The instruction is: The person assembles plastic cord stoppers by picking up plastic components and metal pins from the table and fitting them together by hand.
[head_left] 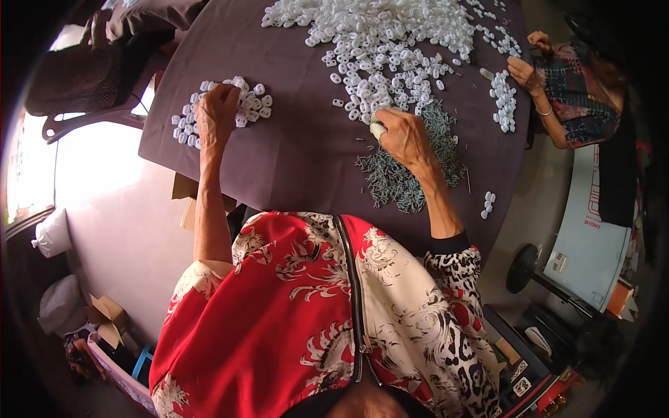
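My left hand (217,110) is closed, fingers bent down into a small cluster of white oval plastic pieces (256,104) on the left of the table. Whatever its fingertips hold is hidden under the hand. My right hand (404,139) is curled closed between a large heap of white pieces (390,35) and a pile of small grey screws (397,182). Pale finger covers (377,129) wrap some of its fingertips. What those fingers hold cannot be made out. Each white piece has small holes in its face.
A dark brown cloth covers the table (300,153). A few white pieces (487,205) lie near its right edge. Across the right side, another person's hand (524,75) is beside a separate batch of white pieces (503,104). A dark chair (77,80) stands at the left.
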Demonstrator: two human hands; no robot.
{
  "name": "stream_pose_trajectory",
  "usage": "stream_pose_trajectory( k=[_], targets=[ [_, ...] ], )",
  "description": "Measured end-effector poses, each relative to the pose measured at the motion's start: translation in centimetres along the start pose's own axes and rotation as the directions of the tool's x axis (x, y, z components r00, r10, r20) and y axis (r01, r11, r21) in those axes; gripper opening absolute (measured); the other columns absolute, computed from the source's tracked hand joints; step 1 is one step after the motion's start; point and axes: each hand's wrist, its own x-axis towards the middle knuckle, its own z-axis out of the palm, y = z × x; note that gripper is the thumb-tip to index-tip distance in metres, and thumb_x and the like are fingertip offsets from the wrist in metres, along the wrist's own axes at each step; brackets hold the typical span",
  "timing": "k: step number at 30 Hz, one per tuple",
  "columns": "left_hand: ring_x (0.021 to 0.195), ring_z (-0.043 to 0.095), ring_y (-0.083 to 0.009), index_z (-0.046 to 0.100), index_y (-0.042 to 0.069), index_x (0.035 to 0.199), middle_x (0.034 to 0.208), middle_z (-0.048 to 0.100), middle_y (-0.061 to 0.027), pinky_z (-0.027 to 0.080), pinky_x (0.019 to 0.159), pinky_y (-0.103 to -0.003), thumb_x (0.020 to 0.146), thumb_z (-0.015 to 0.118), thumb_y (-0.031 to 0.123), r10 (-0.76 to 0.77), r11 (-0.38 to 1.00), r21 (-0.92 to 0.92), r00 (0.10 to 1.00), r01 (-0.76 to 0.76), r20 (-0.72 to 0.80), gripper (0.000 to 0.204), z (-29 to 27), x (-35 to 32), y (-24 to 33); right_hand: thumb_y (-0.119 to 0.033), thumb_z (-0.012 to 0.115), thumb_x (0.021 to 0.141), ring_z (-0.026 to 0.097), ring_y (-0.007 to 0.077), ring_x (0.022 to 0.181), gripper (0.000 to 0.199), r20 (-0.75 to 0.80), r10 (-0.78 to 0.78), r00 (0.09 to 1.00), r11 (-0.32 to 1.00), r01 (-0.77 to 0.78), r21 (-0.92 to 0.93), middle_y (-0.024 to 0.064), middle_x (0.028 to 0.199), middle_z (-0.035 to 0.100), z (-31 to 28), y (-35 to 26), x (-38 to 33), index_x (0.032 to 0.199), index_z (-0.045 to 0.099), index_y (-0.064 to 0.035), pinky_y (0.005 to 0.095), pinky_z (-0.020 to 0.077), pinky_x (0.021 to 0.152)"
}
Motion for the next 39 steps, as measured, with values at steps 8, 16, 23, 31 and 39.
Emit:
stream_pose_trajectory(
  k=[8,16,23,31,39],
  targets=[
    [0.062,0.059,-0.0256,0.063,0.002,0.080,0.073,0.060,-0.0125,0.046,0.059,-0.034,0.073,0.062,0.014,0.234,0.961,-0.119,0.964,-0.249,-0.124,0.014,2.0,-1.4,4.7,-0.009,0.060,0.069,0.057,0.0289,0.057,0.008,0.034,-0.180,0.983,0.984,0.180,-0.001,0.0099,0.066,0.056,1.8,-1.8,-0.6,0.073,0.055,-0.0043,0.0366,0.0457,0.052],
    [0.061,0.055,-0.0130,0.063,0.000,0.085,0.072,0.059,-0.0054,0.045,0.059,-0.026,0.078,0.061,0.019,0.162,0.869,-0.484,0.864,0.104,0.477,0.020,5.5,-5.1,9.6,-0.002,0.058,0.068,0.057,0.0310,0.061,0.009,0.001,-0.154,0.988,0.973,0.152,0.174,0.0131,0.068,0.056,0.3,-1.7,-0.8,0.072,0.051,-0.0009,0.0363,0.0448,0.054],
    [0.067,0.056,-0.0115,0.061,0.000,0.086,0.075,0.060,-0.0050,0.048,0.065,-0.026,0.081,0.061,0.021,0.212,0.349,-0.664,0.634,0.661,0.744,0.022,6.4,-6.0,11.5,0.005,0.053,0.065,0.056,0.0303,0.065,0.019,-0.066,-0.097,0.993,0.933,0.114,0.342,0.0127,0.075,0.057,-3.6,-2.8,-0.4,0.083,0.053,-0.0010,0.0338,0.0449,0.059],
    [0.066,0.055,-0.0120,0.060,0.000,0.085,0.074,0.059,-0.0042,0.046,0.066,-0.025,0.081,0.061,0.021,0.257,0.351,-0.693,0.647,0.630,0.718,0.021,5.3,-5.8,13.1,0.006,0.055,0.068,0.061,0.0193,0.070,0.027,-0.063,0.022,0.998,0.900,0.008,0.436,0.0100,0.080,0.063,-5.2,-3.2,-0.3,0.094,0.054,-0.0007,0.0286,0.0474,0.065],
    [0.065,0.054,-0.0128,0.056,0.001,0.084,0.075,0.058,-0.0049,0.046,0.063,-0.027,0.083,0.057,0.017,0.297,0.060,-0.679,0.637,0.731,0.712,0.016,6.9,-6.1,13.6,-0.004,0.053,0.078,0.059,0.0107,0.074,0.021,-0.021,0.177,0.984,0.604,-0.092,0.792,0.0064,0.082,0.062,-5.2,-2.1,-0.6,0.098,0.052,0.0003,0.0233,0.0457,0.067]
  ],
)
